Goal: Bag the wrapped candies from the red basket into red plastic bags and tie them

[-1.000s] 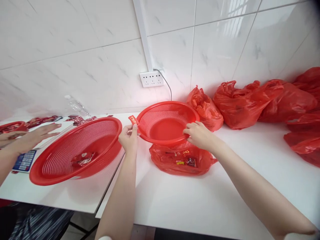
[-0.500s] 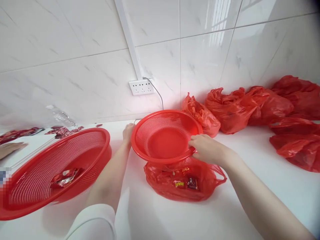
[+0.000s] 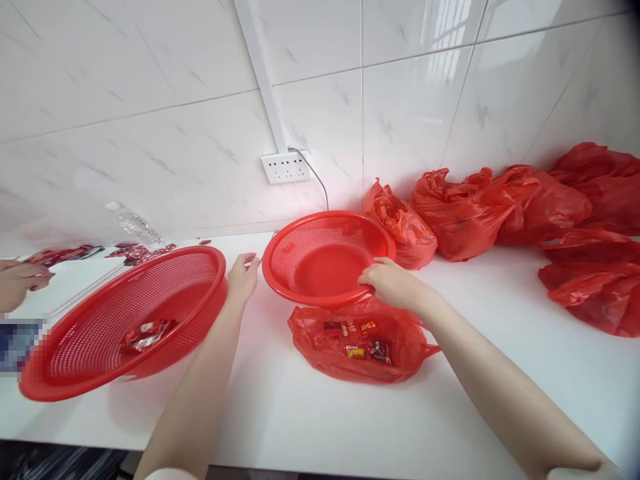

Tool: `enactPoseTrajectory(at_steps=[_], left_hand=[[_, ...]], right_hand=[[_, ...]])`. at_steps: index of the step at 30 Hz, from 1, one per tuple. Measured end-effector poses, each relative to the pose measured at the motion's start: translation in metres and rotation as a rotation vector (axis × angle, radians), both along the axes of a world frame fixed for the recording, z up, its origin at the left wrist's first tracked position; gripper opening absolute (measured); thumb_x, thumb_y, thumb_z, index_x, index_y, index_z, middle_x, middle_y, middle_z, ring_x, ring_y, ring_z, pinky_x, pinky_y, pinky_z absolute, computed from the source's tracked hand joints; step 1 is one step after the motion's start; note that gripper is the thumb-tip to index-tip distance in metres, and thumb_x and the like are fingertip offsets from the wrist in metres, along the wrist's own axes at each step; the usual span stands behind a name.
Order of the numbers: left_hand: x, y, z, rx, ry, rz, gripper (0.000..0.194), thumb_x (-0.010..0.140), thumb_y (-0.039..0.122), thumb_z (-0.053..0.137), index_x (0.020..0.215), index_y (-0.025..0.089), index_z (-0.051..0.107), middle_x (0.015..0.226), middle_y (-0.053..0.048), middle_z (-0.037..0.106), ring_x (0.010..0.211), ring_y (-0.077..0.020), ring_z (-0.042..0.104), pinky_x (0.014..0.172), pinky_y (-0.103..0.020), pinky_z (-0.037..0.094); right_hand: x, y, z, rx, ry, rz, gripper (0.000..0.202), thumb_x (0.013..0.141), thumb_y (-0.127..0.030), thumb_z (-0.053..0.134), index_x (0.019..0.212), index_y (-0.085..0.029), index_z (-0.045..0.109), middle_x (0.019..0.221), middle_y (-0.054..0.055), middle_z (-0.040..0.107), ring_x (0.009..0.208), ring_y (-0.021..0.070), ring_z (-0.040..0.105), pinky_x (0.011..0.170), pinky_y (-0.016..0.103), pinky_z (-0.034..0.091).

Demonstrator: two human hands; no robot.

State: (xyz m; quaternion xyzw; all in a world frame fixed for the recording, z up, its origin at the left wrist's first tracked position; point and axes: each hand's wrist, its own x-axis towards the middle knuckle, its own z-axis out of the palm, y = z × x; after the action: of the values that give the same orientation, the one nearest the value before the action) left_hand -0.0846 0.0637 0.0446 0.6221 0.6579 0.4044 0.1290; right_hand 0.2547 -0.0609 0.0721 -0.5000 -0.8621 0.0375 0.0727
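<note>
A round red plastic basket with mesh sides sits near the wall, its inside bare. My right hand grips its near right rim, fingers curled over the edge. To the left of that basket, my left hand is off the rim, fingers apart and holding nothing. Just in front lies an open red plastic bag with several small wrapped snacks showing inside. On the left stands a larger red basket with a few red packets at its bottom.
Several red plastic bags line the wall on the right. A clear bottle lies at back left beside red wrappers. Another person's hand is at the far left. A socket strip with a cable is on the wall.
My left hand has let go of the middle basket's rim and drawn back left. The basket has shifted slightly back off the bag. The other person's hand has changed pose.
</note>
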Motion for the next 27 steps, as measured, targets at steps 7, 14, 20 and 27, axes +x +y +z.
enactPoseTrajectory(at_steps=[7,14,20,27], left_hand=[[0.009,-0.086,-0.010,-0.143,-0.331,-0.093,0.037,0.079,0.046,0.061,0.104,0.018,0.062,0.119,-0.014,0.065,0.102,-0.0255,0.065,0.086,-0.041,0.052],[0.015,-0.130,-0.015,-0.024,-0.510,-0.122,0.046,0.076,0.058,0.062,0.092,0.015,0.066,0.102,-0.012,0.068,0.089,-0.0231,0.067,0.080,-0.036,0.052],[0.031,-0.132,-0.002,-0.336,-0.878,-0.399,0.072,0.082,0.076,0.034,0.127,0.024,0.053,0.124,-0.014,0.063,0.097,-0.0296,0.068,0.082,-0.046,0.053],[0.030,-0.134,0.003,-0.024,-0.639,-0.249,0.061,0.086,0.065,0.043,0.131,0.023,0.048,0.134,-0.014,0.053,0.108,-0.0282,0.061,0.081,-0.042,0.055]], right_hand=[[-0.014,0.003,-0.012,0.172,0.027,0.056,0.017,0.087,-0.008,0.048,0.082,-0.017,0.061,0.083,0.005,0.068,0.083,0.0169,0.061,0.099,0.033,0.031],[-0.011,0.000,-0.006,0.415,0.014,0.085,0.015,0.090,-0.011,0.049,0.089,-0.019,0.061,0.082,0.002,0.066,0.083,0.0172,0.058,0.098,0.033,0.032],[-0.010,-0.004,-0.001,0.674,-0.048,0.126,0.023,0.091,-0.006,0.046,0.089,-0.020,0.064,0.075,0.001,0.063,0.079,0.0163,0.054,0.103,0.037,0.029],[-0.001,-0.005,0.008,0.843,-0.056,0.173,0.030,0.095,-0.008,0.042,0.085,-0.020,0.067,0.079,0.001,0.065,0.081,0.0158,0.052,0.103,0.036,0.030]])
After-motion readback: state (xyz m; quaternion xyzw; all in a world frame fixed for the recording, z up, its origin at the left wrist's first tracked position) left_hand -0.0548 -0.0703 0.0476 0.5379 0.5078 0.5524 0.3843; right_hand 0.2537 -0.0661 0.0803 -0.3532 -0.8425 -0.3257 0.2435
